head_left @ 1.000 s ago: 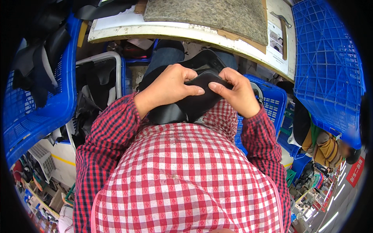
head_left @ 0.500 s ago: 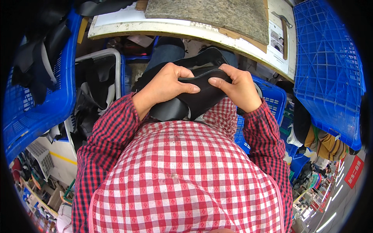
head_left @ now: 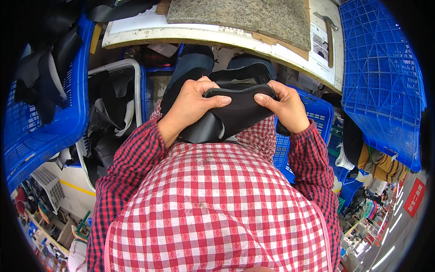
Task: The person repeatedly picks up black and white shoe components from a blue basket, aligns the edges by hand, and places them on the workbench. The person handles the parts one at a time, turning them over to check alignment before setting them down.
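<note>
A black leather piece (head_left: 235, 111), curved like a shoe upper, is held over my lap in front of my red checked shirt. My left hand (head_left: 192, 102) grips its left side, thumb lying across the top edge. My right hand (head_left: 283, 106) clasps the right end, thumb pressed on the same edge. A second black piece (head_left: 242, 75) lies just beyond my fingers on my knees. The lower part of the held piece hangs down toward my belly.
A workbench (head_left: 226, 34) with a grey felt pad (head_left: 240, 16) and a hammer (head_left: 328, 31) lies ahead. Blue crates stand at the left (head_left: 50, 122), right (head_left: 385, 81) and beside my right knee (head_left: 312, 113). A white-rimmed basket (head_left: 113, 113) holds black leather pieces.
Both hands have spread apart along the black piece, flattening and stretching it. My thumbs now lie along its top edge instead of overlapping at the middle.
</note>
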Tool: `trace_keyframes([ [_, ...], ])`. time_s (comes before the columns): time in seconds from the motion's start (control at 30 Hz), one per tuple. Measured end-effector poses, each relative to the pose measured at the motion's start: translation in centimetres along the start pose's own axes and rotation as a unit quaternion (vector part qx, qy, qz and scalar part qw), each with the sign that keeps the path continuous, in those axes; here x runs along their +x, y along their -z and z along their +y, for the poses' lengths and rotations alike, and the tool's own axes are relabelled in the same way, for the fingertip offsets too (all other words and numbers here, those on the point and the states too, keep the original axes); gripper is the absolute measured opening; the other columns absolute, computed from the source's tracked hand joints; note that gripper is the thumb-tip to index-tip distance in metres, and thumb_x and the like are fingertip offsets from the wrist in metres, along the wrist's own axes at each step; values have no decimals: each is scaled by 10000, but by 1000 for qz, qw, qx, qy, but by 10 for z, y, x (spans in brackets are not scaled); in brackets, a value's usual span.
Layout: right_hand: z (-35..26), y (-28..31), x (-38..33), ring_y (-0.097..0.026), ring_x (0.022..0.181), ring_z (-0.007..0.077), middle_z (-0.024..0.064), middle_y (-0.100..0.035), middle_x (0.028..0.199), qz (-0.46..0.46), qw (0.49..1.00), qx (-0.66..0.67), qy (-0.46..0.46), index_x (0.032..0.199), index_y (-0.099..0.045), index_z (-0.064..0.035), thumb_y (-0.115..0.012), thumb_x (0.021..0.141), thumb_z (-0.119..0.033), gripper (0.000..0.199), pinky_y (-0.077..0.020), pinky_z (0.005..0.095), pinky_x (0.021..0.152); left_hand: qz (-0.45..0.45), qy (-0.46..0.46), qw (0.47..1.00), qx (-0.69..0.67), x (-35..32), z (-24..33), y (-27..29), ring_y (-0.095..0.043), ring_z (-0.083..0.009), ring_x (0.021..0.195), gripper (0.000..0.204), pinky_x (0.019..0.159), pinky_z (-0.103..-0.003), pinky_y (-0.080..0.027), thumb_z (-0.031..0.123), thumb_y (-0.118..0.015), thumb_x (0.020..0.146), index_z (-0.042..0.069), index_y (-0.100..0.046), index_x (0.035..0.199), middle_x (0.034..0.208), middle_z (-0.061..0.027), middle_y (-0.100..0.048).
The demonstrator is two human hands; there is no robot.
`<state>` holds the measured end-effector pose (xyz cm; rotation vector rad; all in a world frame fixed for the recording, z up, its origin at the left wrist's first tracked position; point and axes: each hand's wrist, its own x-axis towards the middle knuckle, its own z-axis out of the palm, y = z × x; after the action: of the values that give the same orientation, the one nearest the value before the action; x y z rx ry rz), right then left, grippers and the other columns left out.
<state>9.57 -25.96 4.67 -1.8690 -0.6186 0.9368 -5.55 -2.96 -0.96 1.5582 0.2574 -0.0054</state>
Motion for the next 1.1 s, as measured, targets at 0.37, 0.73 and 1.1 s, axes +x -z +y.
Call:
trace_keyframes([
  [0.37, -13, 15, -5, -636, 940, 81, 7, -720, 1024, -7, 997, -44, -56, 1111, -690, -17, -768, 952, -97, 194, -520, 271, 882, -58, -40, 993, 98, -3, 6, -1, -681, -79, 1024, 394, 1045, -265, -416, 70, -792, 905, 11, -662, 1272, 1076, -81, -801],
  [0.73, -40, -25, 7, -649, 946, 258, 9, -655, 946, 41, 868, -401, 290, 1013, -622, -129, -874, 733, -197, 383, -494, 402, 821, 18, 0, 988, 154, -5, 22, -15, -685, -66, 936, 330, 815, -246, -517, 18, -790, 882, -5, -615, 1161, 954, -73, -768],
  [1.1, -40, -21, 11, -644, 970, 290, 39, -645, 956, -4, 893, -362, 266, 1016, -638, -109, -855, 759, -158, 340, -517, 425, 810, -109, 56, 987, -103, -13, 17, 12, -659, -67, 1024, 257, 928, -234, -528, 100, -611, 1066, -35, -672, 1275, 1119, -30, -720],
])
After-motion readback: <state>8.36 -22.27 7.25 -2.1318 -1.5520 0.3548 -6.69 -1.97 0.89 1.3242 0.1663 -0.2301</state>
